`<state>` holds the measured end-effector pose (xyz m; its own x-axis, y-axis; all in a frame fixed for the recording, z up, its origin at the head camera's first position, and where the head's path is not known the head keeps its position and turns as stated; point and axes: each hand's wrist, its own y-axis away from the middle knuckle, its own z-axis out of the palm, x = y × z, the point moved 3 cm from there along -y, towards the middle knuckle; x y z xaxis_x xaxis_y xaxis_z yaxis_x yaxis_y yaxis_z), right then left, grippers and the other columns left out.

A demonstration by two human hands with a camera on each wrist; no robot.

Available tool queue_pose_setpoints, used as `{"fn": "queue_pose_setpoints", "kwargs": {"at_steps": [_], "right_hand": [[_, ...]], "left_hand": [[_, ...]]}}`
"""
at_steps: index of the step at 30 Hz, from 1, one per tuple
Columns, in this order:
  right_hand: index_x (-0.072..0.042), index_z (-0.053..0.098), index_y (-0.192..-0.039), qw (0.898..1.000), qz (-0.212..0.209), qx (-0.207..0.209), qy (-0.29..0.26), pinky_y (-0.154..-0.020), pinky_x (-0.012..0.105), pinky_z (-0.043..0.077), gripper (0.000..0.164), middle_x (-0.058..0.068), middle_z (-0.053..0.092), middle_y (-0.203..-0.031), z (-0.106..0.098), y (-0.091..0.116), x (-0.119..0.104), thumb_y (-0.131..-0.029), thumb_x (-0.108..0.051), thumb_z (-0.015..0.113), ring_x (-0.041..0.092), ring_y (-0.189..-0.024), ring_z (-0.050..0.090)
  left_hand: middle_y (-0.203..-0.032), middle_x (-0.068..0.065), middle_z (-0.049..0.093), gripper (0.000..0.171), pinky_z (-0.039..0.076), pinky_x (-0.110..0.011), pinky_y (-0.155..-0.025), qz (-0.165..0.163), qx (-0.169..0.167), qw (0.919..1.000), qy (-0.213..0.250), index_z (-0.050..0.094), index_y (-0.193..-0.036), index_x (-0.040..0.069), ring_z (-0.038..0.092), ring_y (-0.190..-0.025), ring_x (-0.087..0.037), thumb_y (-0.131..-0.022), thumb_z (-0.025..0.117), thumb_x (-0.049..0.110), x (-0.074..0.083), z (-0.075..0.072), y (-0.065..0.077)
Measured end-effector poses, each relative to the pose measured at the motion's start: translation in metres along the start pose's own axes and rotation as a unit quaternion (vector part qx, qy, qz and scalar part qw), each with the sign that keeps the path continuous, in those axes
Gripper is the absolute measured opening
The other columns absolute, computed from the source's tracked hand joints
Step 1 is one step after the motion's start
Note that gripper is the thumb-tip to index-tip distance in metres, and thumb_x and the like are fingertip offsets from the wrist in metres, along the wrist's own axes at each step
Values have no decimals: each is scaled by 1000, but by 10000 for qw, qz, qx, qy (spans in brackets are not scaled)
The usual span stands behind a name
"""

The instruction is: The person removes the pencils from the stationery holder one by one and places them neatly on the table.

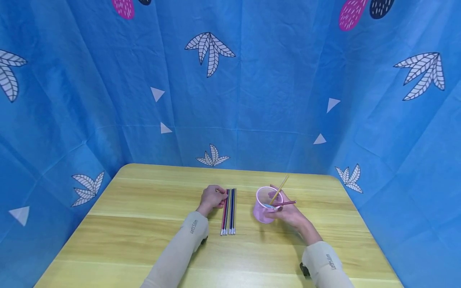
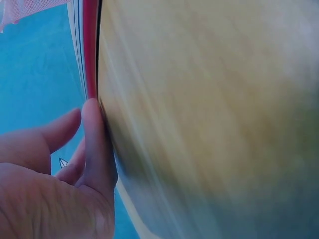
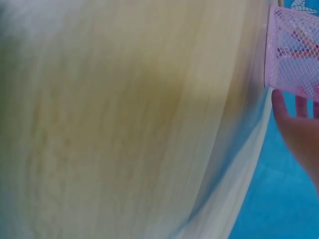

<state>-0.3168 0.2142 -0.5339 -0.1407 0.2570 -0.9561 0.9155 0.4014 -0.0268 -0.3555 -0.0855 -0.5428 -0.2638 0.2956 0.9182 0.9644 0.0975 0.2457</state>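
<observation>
A row of several pencils lies side by side on the table, silvery ends toward me. My left hand is at the row's left side, fingertips against the red pencil; its thumb stands apart in the left wrist view. To the right, my right hand holds a pink mesh pencil cup, thumb on the near side and fingers behind. Leaning out of the cup are a yellow pencil and a dark red pencil. A pale blue piece shows at the rim.
The wood-grain table has rounded far corners. Blue curtain with leaf prints hangs behind it and along both sides. A strip of bare tabletop separates the pencil row from the cup.
</observation>
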Motion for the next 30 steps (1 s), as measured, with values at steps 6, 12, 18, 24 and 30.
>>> {"fn": "queue_pose_setpoints", "kwargs": {"at_steps": [6,12,18,24,30], "right_hand": [[-9,15,-165,9999,-87,-86,-41,-123,61,34,105,29,44,-156,-2,1,1,-83,1,79,49,-141,45],[-12,14,-166,9998,-16,-122,-187,-122,58,36,108,25,38,-162,-2,2,2,-82,0,81,48,-140,46],[-10,19,-165,9997,29,-181,-181,-122,64,33,106,27,45,-156,-1,2,3,-81,-1,83,50,-141,44],[-12,15,-166,9997,136,-174,-138,-120,60,40,111,27,46,-154,0,2,4,-79,0,84,48,-138,47],[-8,28,-162,9999,118,-125,-5,-116,49,48,103,26,52,-150,3,-1,4,-77,1,85,42,-132,55]], "left_hand": [[-84,-12,71,16,62,-23,-54,-4,-30,10000,67,70,-109,1,62,-61,-14,-94,73,4,1,0,1],[-86,-13,72,17,62,-23,-55,-39,-31,9999,122,69,-111,0,63,-62,-14,-95,72,4,3,-1,3],[-89,-17,72,18,63,-24,-57,84,-44,9999,137,68,-112,-2,64,-63,-15,-95,71,3,5,-3,10],[-93,-20,73,22,66,-28,-61,114,-111,9997,183,68,-116,-3,65,-64,-16,-95,71,3,7,-5,11],[-100,-16,71,25,68,-35,-66,691,-142,9973,197,69,-118,-1,70,-70,-24,-94,73,3,15,-5,15]]}}
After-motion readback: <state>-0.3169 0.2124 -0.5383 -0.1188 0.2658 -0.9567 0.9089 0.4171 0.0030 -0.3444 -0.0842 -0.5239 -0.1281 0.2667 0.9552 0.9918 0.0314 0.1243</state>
